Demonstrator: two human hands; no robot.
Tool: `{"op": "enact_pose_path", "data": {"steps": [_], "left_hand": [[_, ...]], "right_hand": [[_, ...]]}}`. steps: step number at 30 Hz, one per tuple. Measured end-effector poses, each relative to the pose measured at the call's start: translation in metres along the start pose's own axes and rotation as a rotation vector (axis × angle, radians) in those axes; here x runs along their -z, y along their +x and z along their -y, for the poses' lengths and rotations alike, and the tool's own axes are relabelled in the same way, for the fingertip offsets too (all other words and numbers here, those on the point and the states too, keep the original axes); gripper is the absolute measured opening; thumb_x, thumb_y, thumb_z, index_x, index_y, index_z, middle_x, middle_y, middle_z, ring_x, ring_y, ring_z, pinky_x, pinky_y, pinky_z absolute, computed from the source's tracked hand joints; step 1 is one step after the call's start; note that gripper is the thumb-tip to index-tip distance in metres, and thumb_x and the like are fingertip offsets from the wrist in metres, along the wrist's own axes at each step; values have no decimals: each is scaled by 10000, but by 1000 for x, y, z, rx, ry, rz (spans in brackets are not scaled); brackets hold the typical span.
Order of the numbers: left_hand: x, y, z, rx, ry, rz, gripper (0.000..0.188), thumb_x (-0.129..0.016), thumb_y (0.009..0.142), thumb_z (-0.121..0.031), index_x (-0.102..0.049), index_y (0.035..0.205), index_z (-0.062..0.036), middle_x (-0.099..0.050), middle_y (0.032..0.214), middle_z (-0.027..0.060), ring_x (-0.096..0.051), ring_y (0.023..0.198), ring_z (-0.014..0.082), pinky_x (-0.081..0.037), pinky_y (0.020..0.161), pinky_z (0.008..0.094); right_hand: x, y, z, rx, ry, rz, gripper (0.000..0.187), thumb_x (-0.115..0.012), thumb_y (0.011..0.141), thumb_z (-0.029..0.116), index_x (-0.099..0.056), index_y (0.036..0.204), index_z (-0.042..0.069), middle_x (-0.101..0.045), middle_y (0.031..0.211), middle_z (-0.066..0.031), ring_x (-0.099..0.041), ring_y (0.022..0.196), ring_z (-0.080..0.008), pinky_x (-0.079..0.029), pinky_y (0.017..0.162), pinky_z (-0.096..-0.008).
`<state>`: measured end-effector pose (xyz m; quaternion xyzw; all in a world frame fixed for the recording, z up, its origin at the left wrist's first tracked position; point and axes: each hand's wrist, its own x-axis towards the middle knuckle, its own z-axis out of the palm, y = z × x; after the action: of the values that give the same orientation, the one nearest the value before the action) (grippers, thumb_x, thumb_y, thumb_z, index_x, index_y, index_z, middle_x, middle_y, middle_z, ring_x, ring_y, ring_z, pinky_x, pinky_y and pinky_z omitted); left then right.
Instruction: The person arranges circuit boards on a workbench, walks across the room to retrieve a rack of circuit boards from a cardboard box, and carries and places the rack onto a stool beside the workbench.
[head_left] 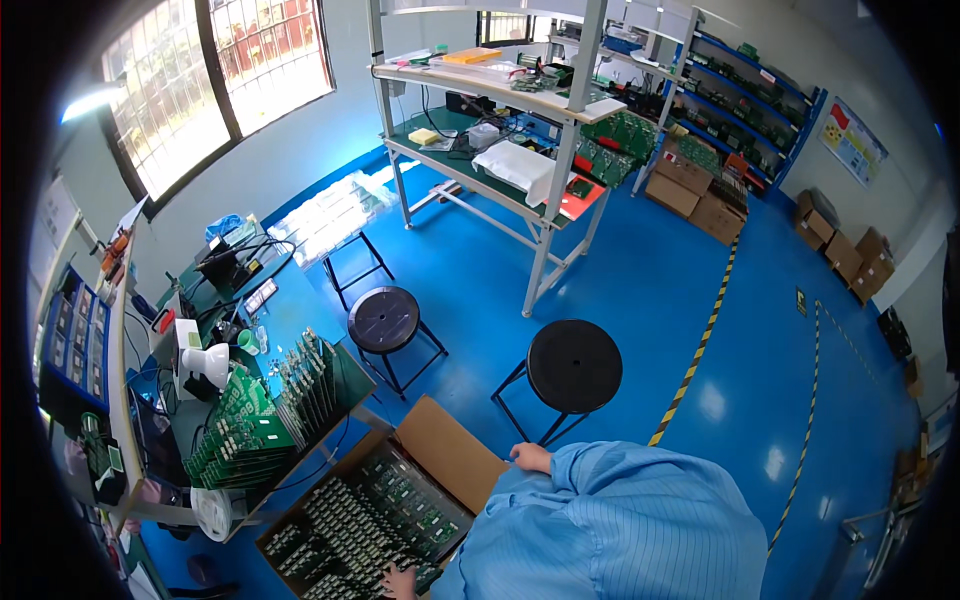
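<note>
Circuit boards (345, 525) sit in the carton (450, 443), with the workbench (298, 300) left and stools (575, 366) beyond.

Over there the person's left hand (400, 582) reaches low and outward with its fingers slightly parted, while the right hand (531, 458) pokes from its sleeve (625, 462) farther forward, fingers seemingly curled, both grips hard to make out.

A round black stool (575, 366) stands on the blue floor (640, 275) near a white-framed workbench (537, 272).
</note>
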<state>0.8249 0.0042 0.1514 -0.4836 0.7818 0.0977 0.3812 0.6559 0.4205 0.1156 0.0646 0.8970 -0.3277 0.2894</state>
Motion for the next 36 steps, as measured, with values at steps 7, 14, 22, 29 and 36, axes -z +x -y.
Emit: {"op": "enact_pose_path", "data": {"steps": [7, 14, 22, 29, 36], "left_hand": [[-23, 0, 25, -117, -30, 57, 738, -691, 836, -353, -321, 1444, -159, -372, 1460, 32, -145, 1388, 352, -132, 1108, 599], [-27, -1, 29, -122, -43, 70, 675, -690, 836, -346, -364, 1393, -148, -409, 1398, 39, -202, 1329, 337, -174, 1069, 573], [-27, -2, 36, -133, -60, 74, 605, -688, 835, -337, -412, 1334, -135, -452, 1328, 48, -268, 1262, 319, -223, 1025, 544], [-34, -6, 46, -160, -76, 86, 545, -687, 834, -329, -455, 1282, -124, -489, 1266, 55, -326, 1203, 304, -266, 987, 518], [-49, -3, 54, -219, -59, 120, 487, -686, 833, -322, -498, 1231, -112, -526, 1204, 62, -383, 1144, 289, -308, 948, 493]], "right_hand": [[-18, 14, 7, 107, -134, 304, 315, -608, 778, 175, -700, 1071, 106, -678, 1103, -148, -630, 1051, -322, -490, 916, -405], [9, 14, -13, -18, -61, 96, 295, -621, 743, 164, -717, 1018, 116, -695, 1056, -136, -653, 994, -310, -508, 883, -389], [6, 8, -11, -47, -75, 141, 286, -608, 757, 160, -716, 1016, 105, -699, 1039, -140, -659, 981, -306, -511, 872, -388], [-2, 8, 3, -22, -60, 204, 294, -667, 773, 206, -706, 1043, 96, -684, 1088, -148, -641, 1032, -307, -500, 885, -385], [-3, -6, -8, -68, -29, 205, 289, -653, 779, 206, -704, 1047, 109, -688, 1078, -141, -638, 1041, -304, -494, 895, -387]]}}
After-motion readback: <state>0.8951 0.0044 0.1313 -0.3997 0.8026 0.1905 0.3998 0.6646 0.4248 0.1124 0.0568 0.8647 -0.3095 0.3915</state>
